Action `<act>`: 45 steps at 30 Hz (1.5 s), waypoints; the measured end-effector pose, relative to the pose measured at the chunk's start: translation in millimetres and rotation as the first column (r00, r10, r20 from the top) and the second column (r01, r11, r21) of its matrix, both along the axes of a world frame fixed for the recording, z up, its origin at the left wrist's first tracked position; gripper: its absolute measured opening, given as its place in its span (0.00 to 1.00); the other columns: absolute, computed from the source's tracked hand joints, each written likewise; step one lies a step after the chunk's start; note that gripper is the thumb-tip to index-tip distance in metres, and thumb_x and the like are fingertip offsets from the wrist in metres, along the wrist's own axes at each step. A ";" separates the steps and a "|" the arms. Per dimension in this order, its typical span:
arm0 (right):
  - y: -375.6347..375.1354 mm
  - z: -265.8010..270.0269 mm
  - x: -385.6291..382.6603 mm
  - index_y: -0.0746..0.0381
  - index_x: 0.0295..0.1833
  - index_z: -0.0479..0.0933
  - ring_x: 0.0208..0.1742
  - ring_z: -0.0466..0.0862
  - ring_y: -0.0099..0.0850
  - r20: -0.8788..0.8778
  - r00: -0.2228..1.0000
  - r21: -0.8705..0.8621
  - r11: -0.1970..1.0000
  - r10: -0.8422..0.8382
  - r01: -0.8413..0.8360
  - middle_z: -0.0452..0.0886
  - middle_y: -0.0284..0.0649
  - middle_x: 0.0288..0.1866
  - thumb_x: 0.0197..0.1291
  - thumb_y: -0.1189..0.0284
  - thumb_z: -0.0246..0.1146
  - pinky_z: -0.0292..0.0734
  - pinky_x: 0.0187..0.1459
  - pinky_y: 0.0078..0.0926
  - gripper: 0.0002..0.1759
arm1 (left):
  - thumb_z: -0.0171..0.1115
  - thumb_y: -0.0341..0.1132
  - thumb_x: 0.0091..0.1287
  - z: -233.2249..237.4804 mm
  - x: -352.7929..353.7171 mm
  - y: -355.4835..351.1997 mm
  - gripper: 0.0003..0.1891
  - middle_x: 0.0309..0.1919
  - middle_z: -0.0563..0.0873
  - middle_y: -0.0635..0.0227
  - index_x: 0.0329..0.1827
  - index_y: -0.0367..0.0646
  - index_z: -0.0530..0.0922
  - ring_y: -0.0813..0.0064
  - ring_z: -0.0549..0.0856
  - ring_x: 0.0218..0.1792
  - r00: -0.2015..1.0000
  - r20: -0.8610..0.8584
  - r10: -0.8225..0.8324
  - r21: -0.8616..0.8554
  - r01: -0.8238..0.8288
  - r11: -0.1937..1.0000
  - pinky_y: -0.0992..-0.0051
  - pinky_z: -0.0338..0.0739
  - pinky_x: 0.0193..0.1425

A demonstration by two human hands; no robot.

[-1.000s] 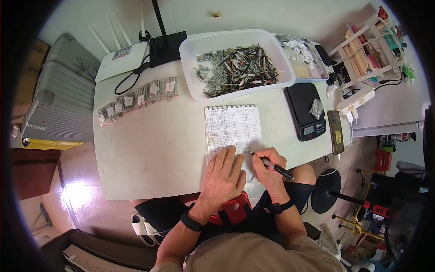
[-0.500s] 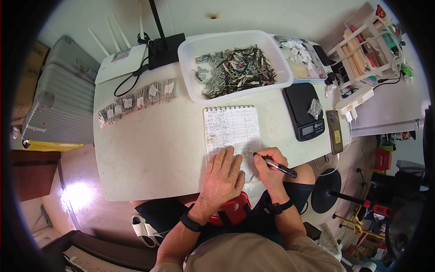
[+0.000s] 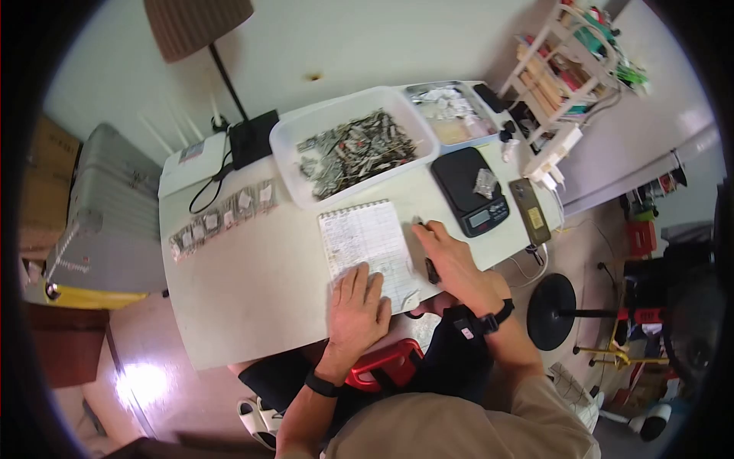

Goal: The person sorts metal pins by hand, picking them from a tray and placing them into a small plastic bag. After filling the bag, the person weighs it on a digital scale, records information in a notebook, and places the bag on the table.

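A spiral notepad (image 3: 375, 229) with handwritten lines lies on the table. My left hand (image 3: 356, 310) rests flat on its lower left part, fingers stretched out and holding nothing. Just right of the notepad, low over the table, is my right hand (image 3: 453, 260), its fingers closed around a black pen (image 3: 432, 271). The pen's two ends show beside the fingers; its middle and my thumb are hidden. Beyond that hand sits a black digital scale (image 3: 461, 183) carrying a small clear bag of metal parts (image 3: 485, 183).
A translucent bin (image 3: 294, 172) of mixed screws stands behind the notepad, beside a tray (image 3: 489, 136) of white scraps. Filled small bags (image 3: 228, 216) line up at the left, near a router (image 3: 191, 164) and lamp (image 3: 200, 27). A phone (image 3: 529, 210) lies right of the scale.
My right hand has moved off the notepad to its right, taking the pen from a writing pose to lying along the table. My left hand stays on the page; the view has shifted and tilted.
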State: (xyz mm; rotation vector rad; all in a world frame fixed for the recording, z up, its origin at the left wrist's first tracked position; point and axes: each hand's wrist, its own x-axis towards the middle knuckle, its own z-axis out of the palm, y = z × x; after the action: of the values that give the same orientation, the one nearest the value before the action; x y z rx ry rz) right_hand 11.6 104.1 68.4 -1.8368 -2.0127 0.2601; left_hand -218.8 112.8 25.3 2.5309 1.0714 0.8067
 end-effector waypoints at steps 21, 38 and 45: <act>48.7 18.2 153.9 0.60 0.48 0.83 0.40 0.88 0.48 0.255 0.830 0.045 0.864 -0.495 0.502 0.87 0.48 0.39 0.62 0.61 0.65 0.82 0.43 0.49 0.16 | 0.67 0.28 0.58 21.3 -5.7 0.5 0.30 0.66 0.75 0.43 0.65 0.31 0.71 0.42 0.73 0.68 0.990 0.137 0.020 -0.257 0.016 0.966 0.55 0.68 0.73; 40.2 -0.2 160.8 0.62 0.28 0.70 0.14 0.73 0.19 -0.815 0.444 -0.175 0.889 -0.372 0.423 0.74 0.32 0.18 0.50 0.82 0.64 0.62 0.13 0.18 0.09 | 0.67 0.26 0.66 37.4 -12.8 -13.2 0.03 0.32 0.88 0.61 0.37 0.35 0.82 0.68 0.88 0.37 0.821 0.441 0.362 -0.521 -0.094 0.848 0.71 0.82 0.48; -17.9 51.2 57.8 0.65 0.41 0.78 0.16 0.74 0.18 -0.977 0.167 -0.064 0.928 -0.134 0.366 0.75 0.31 0.22 0.53 0.84 0.63 0.64 0.15 0.16 0.09 | 0.61 0.32 0.75 33.4 1.9 -45.7 0.09 0.46 0.86 0.62 0.52 0.37 0.79 0.69 0.86 0.46 0.583 0.628 0.516 -0.778 0.488 0.396 0.71 0.81 0.55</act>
State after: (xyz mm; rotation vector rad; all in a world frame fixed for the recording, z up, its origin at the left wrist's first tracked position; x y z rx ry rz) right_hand 69.4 86.2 119.6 -1.2138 -0.7212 0.8547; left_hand -217.0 67.1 58.6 0.8874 0.7845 0.8595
